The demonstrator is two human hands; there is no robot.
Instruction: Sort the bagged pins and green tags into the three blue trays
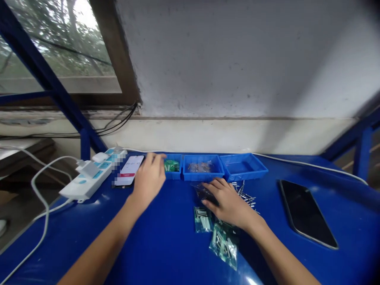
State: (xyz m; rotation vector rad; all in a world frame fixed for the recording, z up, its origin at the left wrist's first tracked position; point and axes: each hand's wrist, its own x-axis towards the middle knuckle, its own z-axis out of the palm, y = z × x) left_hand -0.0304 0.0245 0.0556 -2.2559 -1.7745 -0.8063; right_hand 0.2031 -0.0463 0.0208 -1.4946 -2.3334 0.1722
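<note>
My left hand (150, 176) is over the left end of a small blue bin (173, 177) that holds green-and-white packets (171, 165). Its fingers are a little bent and apart, and nothing shows in them. My right hand (227, 200) has its thumb and fingers around a clear plastic bag (203, 192), just in front of the middle bin. Loose metal rivets (245, 196) lie in a pile behind and beside that hand, partly hidden by it. Below it are filled clear packets, one (203, 219) by the wrist and another (224, 245) nearer me.
The middle blue bin (203, 177) holds clear bags of small parts; the right bin (243, 166) stands beside it. A lit phone (129, 170) and a white power strip (89, 178) with cables are at left. A dark phone (307, 213) lies at right. A wall closes the back.
</note>
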